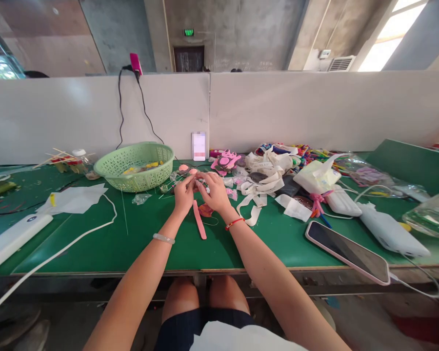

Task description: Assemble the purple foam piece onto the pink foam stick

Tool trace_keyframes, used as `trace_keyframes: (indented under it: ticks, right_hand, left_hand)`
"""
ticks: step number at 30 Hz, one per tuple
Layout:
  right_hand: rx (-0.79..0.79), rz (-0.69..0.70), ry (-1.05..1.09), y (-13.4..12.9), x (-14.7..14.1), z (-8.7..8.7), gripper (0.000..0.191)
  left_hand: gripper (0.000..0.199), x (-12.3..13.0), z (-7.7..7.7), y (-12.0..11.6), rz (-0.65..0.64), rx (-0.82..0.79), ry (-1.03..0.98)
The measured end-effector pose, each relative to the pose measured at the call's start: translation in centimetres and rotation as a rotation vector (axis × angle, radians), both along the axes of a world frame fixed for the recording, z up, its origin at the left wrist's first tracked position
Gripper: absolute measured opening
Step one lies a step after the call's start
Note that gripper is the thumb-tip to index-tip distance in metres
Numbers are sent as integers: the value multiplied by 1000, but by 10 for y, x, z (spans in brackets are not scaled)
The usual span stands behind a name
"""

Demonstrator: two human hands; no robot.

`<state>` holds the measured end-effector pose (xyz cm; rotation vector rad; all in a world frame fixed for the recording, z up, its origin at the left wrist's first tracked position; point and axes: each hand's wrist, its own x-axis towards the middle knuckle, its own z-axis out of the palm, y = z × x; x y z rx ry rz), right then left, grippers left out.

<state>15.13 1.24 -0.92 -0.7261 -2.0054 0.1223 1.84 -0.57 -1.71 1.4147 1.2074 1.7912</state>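
Both hands meet over the middle of the green table [131,253]. The fingers of my left hand [185,194] are pressed together at a small item I cannot make out. My right hand [214,191] has its fingers bent around the same spot, touching the left fingertips. Just below them lies a flat pink strip [199,222], with an orange-red piece [205,210] at its right. Small pink pieces [183,167] and thin pins sit just behind the hands. A pink cut-out figure [225,161] is behind the right hand.
To the left stands a green basket [133,183] holding yellow pieces. An upright phone [198,146] leans on the white partition [278,112]. White fabric strips [267,170], a tissue pack [316,176], a dark-screened phone [347,251] and power banks [393,229] spread over the right, with cables.
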Motion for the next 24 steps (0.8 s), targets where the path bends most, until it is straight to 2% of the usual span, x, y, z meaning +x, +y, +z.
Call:
trace_keyframes:
  ticks: [3,5,10,12,18,21,24]
  right_hand:
    - [33,0,-122,-2,-4,-1,44]
    - [50,-14,-158,-2,-6,-2,46]
    - [-4,39,-219,1,-9,-4,43]
    - [-44,66,-232,3,-7,-4,41]
    - [-119,153,-272,9,-5,-4,42]
    - [-144,180,-258,12,-6,-7,38]
    - [-167,144,-174,15,-5,-10,28]
  left_hand:
    - [36,0,-3,4,8,-64,-99]
    - [38,1,-3,6,-34,-106,-224]
    - [57,9,8,-2,-346,-262,-478]
    - [64,10,12,-6,-409,-319,-500]
    - [54,3,10,-8,-343,-297,-577]
    - [58,2,10,-7,-316,-317,-548]
    - [63,4,13,-6,-300,-384,-489]
